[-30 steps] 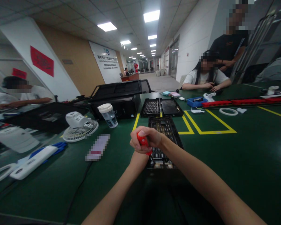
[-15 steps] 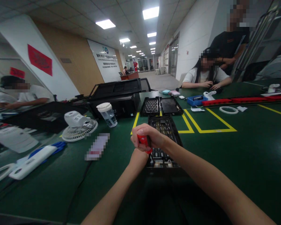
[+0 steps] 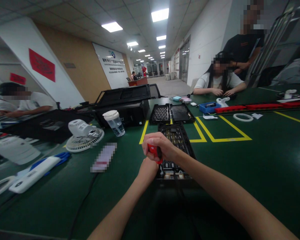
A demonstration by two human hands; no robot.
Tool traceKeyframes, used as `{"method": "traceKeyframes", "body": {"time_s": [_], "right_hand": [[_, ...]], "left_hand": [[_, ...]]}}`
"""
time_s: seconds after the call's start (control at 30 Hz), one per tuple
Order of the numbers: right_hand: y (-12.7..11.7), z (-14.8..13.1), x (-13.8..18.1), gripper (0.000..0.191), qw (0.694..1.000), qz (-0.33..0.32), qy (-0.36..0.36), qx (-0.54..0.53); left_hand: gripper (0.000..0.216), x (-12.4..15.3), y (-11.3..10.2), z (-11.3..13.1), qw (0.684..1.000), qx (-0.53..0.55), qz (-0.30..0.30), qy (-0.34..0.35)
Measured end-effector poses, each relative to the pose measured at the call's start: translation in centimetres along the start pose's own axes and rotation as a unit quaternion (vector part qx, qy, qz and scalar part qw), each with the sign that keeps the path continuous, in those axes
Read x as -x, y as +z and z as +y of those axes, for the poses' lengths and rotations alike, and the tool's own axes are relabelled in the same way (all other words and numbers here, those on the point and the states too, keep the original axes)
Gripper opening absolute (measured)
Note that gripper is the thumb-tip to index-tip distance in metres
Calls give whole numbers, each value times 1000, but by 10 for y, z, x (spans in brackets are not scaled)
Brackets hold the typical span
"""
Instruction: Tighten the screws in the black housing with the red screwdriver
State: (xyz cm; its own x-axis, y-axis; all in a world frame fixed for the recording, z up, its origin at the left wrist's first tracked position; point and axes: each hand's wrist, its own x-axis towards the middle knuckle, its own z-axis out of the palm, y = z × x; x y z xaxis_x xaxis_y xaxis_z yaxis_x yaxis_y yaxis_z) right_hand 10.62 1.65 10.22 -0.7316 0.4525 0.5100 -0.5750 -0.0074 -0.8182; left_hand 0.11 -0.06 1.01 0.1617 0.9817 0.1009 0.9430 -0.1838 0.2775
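Observation:
My right hand (image 3: 160, 145) is closed round the red and black handle of a screwdriver (image 3: 153, 152), which points down at the near left corner of an open black case (image 3: 190, 151). Rows of dark, rounded cells and small parts along its front edge show inside the case. Directly under the right hand, my left hand (image 3: 148, 170) rests at the case's left side. Its fingers are hidden by the right hand and the screwdriver, so their hold cannot be seen. The tool's tip is also hard to make out.
A second open black case (image 3: 182, 113) lies behind. To the left are a lidded cup (image 3: 114, 123), a white fan (image 3: 85, 136), a phone (image 3: 103, 157) with a cable and a white device (image 3: 35, 175). A blue bin (image 3: 207, 107) stands right. Other people sit around the table.
My right hand has shifted very slightly to the right and turned a little with the screwdriver. The left hand and the case stay almost in place.

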Motion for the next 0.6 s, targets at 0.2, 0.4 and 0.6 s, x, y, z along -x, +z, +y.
{"method": "traceKeyframes", "body": {"time_s": [0.2, 0.4, 0.6], "right_hand": [[4, -2, 2, 24, 999, 31, -23, 30], [7, 1, 4, 24, 993, 85, -38, 71], [15, -1, 5, 24, 981, 136, -51, 129]], "left_hand": [[30, 0, -5, 6, 1000, -14, -15, -20], [32, 4, -9, 9, 999, -13, -32, -27], [30, 4, -10, 11, 999, -16, -34, -31]]}}
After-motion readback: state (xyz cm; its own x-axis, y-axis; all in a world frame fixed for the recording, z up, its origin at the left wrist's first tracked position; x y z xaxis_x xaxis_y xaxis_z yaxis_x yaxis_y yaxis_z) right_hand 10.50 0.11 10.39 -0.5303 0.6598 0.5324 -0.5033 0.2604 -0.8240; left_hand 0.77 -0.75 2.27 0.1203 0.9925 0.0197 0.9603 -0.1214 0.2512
